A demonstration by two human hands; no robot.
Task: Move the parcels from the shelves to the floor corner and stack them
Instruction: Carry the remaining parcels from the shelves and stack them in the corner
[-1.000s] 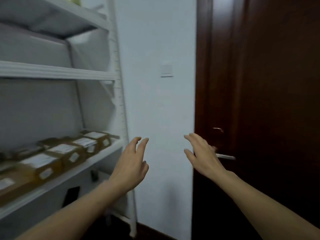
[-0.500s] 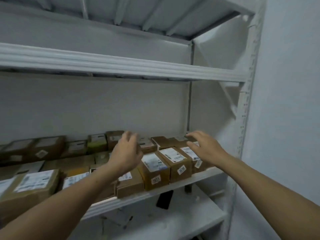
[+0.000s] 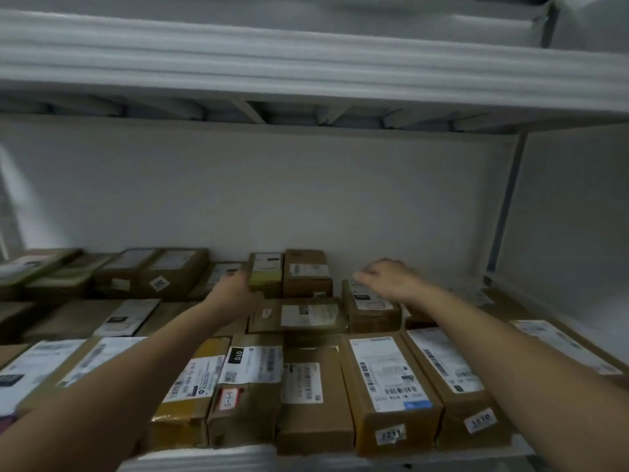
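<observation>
Several brown cardboard parcels with white labels fill the white shelf (image 3: 218,458) in three rows. My left hand (image 3: 234,291) reaches to the back row, its fingertips against a small upright parcel with a yellow-green patch (image 3: 266,276). Over the far end of a narrow labelled parcel (image 3: 370,309) in the middle row hovers my right hand (image 3: 388,278), fingers curled loosely, nothing held. Between the hands stand a taller brown parcel (image 3: 308,272) and a flat parcel (image 3: 299,315). Front-row parcels marked 7211 (image 3: 388,386) and 1110 (image 3: 452,376) lie under my right forearm.
The shelf above (image 3: 306,63) hangs low over the parcels and limits headroom. A white back wall (image 3: 272,192) closes the rear, and a grey upright post (image 3: 507,212) with a side panel bounds the right end. More parcels run off to the left (image 3: 51,274).
The view swung from the door and wall to the shelf and closed in. Both hands went from open in the air to deep over the back rows of parcels.
</observation>
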